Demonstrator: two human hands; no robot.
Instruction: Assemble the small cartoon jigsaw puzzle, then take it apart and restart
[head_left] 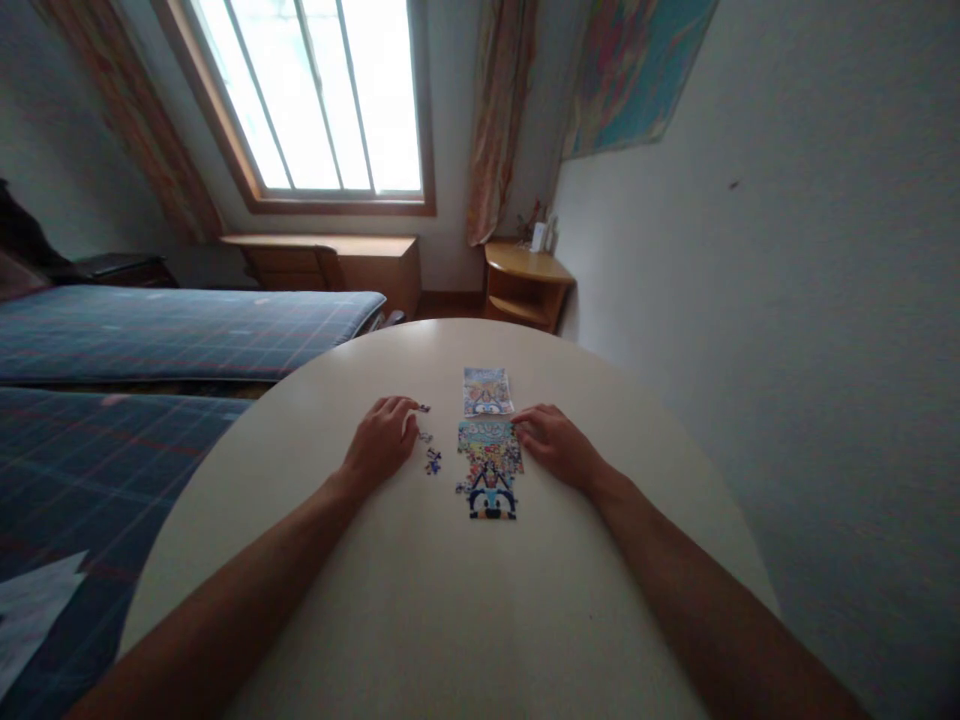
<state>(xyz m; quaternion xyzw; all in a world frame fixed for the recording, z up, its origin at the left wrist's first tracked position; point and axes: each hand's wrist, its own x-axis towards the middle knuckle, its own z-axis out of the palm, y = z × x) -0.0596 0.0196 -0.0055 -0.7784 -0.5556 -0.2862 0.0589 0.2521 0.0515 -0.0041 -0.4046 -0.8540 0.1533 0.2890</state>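
Observation:
A partly assembled jigsaw puzzle [491,470] lies on the table, its lower part showing a blue cartoon dog face and its side edges uneven. Just beyond it is a small reference picture [486,391] with a similar design. My left hand [380,440] rests left of the puzzle, index fingertip at a loose puzzle piece [424,408], thumb held apart from the fingers. More loose pieces [433,461] lie between that hand and the puzzle. My right hand [559,445] lies at the puzzle's upper right edge, fingertips touching or very near it, fingers loosely bent and apart.
The round cream table [480,620] fills the foreground. A bed with a plaid cover [180,330] stands to the left, with papers [37,610] nearer me. A wall [810,330] runs along the right. A corner shelf [529,262] and a desk [360,245] stand behind.

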